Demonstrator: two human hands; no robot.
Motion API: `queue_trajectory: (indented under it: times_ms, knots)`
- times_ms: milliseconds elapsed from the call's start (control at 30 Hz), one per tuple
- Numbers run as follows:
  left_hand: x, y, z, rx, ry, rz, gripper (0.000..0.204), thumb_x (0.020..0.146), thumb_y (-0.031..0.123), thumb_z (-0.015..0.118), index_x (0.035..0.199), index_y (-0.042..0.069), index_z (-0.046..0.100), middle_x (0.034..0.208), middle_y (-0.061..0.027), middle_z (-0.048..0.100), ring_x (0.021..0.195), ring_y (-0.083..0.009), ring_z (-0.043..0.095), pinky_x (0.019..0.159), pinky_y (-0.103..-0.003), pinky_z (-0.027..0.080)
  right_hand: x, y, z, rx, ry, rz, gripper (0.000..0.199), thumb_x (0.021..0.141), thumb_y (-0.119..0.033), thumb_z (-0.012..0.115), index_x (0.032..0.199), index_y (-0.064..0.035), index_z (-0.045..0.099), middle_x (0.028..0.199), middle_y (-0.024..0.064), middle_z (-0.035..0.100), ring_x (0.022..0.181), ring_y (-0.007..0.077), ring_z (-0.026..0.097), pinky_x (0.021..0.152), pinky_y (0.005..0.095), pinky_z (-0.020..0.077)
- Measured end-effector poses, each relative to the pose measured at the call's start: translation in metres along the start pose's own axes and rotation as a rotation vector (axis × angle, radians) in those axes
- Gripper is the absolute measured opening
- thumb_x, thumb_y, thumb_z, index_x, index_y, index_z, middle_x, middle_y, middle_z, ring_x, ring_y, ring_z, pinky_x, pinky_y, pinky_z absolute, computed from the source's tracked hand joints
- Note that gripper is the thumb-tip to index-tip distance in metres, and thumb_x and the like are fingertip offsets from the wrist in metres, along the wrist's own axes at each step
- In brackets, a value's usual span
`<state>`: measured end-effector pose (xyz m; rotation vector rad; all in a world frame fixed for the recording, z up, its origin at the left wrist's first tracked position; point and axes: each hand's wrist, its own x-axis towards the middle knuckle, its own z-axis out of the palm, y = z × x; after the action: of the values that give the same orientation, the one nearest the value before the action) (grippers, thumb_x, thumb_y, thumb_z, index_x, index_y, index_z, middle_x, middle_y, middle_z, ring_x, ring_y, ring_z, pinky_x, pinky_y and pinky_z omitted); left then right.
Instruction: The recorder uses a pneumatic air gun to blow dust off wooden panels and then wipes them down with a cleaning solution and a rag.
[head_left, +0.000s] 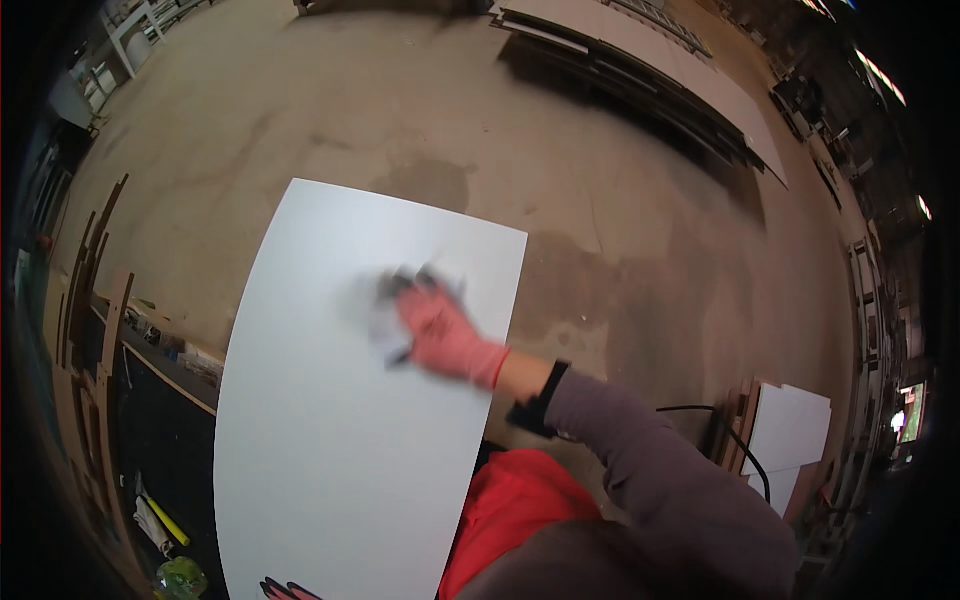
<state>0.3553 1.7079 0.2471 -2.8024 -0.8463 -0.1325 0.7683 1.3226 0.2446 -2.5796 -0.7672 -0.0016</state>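
A large white panel lies flat in front of me, running from the lower edge up to the middle of the view. My right hand, in a pink glove with dark fingertips, presses a pale cloth against the panel near its upper right part. Both are blurred by motion. Only the gloved fingertips of my left hand show at the bottom edge, resting at the panel's near end, and what they do is hidden.
Bare concrete floor lies beyond the panel. Long boards are stacked at the upper right. Wooden frames stand at the left. Smaller white boards and a black cable sit at the right. A yellow-handled tool lies lower left.
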Motion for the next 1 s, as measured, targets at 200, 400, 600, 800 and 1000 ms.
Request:
queue_trajectory:
  times_ms: [200, 400, 600, 800, 1000]
  knots:
    - [0.002, 0.000, -0.006, -0.131, -0.002, -0.046, 0.046, 0.095, 0.025, 0.040, 0.132, -0.003, 0.037, 0.132, -0.0262, 0.039, 0.121, -0.0402, 0.037, 0.101, -0.048, 0.031, 0.053, 0.013, -0.013, 0.076, 0.108, -0.048, 0.055, 0.076, -0.039, 0.061, 0.117, -0.0027, 0.052, 0.126, 0.0174, 0.049, 0.125, 0.0299, 0.038, 0.108, 0.0430, 0.0205]
    - [0.000, -0.009, 0.004, -0.167, 0.028, -0.027, 0.046, 0.095, 0.025, 0.039, 0.132, -0.002, 0.038, 0.133, -0.0253, 0.039, 0.122, -0.0391, 0.037, 0.102, -0.046, 0.030, 0.025, 0.058, -0.013, -0.236, 0.113, 0.292, 0.057, 0.078, -0.031, 0.057, 0.125, -0.0016, 0.044, 0.132, 0.0173, 0.042, 0.128, 0.0294, 0.033, 0.109, 0.0455, 0.0159]
    - [0.002, -0.003, -0.002, -0.109, -0.007, -0.078, 0.044, 0.094, 0.023, 0.041, 0.131, -0.002, 0.039, 0.133, -0.0248, 0.039, 0.121, -0.0377, 0.038, 0.103, -0.045, 0.030, -0.007, 0.033, -0.023, -0.288, -0.106, 0.231, 0.059, 0.078, -0.030, 0.058, 0.127, -0.0007, 0.043, 0.131, 0.0187, 0.043, 0.128, 0.0296, 0.033, 0.110, 0.0449, 0.0152]
    - [0.004, 0.003, 0.000, -0.108, -0.010, -0.075, 0.043, 0.092, 0.018, 0.046, 0.130, -0.002, 0.040, 0.133, -0.0242, 0.039, 0.121, -0.0379, 0.038, 0.100, -0.044, 0.033, 0.085, 0.094, -0.019, -0.374, 0.126, 0.542, 0.057, 0.080, -0.036, 0.053, 0.126, -0.0024, 0.045, 0.130, 0.0166, 0.044, 0.127, 0.0299, 0.034, 0.108, 0.0470, 0.0166]
    - [0.000, -0.003, 0.008, -0.277, -0.035, -0.243, 0.048, 0.090, 0.017, 0.043, 0.133, -0.002, 0.035, 0.141, -0.0210, 0.029, 0.129, -0.0361, 0.026, 0.108, -0.047, 0.017, 0.147, 0.013, 0.031, -0.342, 0.158, 0.235, 0.053, 0.081, -0.032, 0.053, 0.123, -0.0013, 0.046, 0.129, 0.0170, 0.045, 0.126, 0.0299, 0.035, 0.107, 0.0475, 0.0168]
